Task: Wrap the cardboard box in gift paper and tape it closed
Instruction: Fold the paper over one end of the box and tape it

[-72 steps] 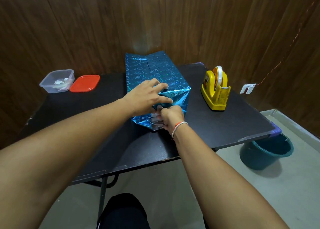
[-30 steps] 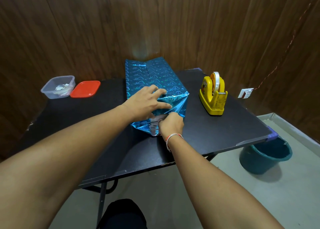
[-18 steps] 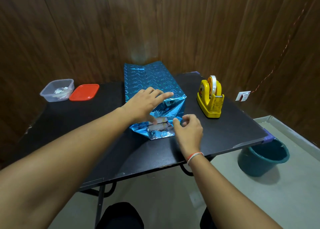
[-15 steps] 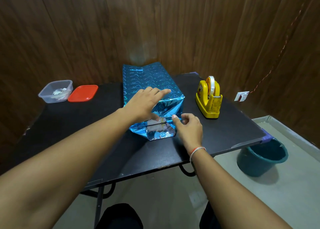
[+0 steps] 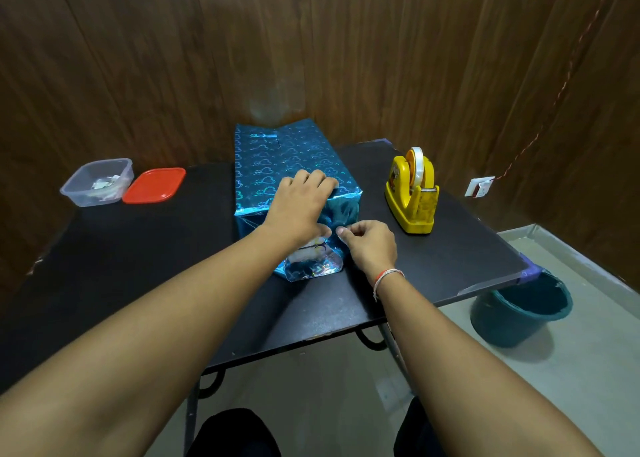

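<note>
Resting lengthwise on the black table [image 5: 104, 283], the wrapped box [image 5: 277, 165] has its long sides covered, but the near end flap looks untaped. The left hand [image 5: 299, 207] lies flat, pressing that folded end. The right hand [image 5: 370, 245], pressed against the flap a second ago, now pinches its edge, judging by its curled fingers.

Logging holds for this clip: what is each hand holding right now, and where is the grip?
The left hand presses the wrapped box at its near top edge. The right hand touches the near end's folded paper; a grip cannot be told.
</note>
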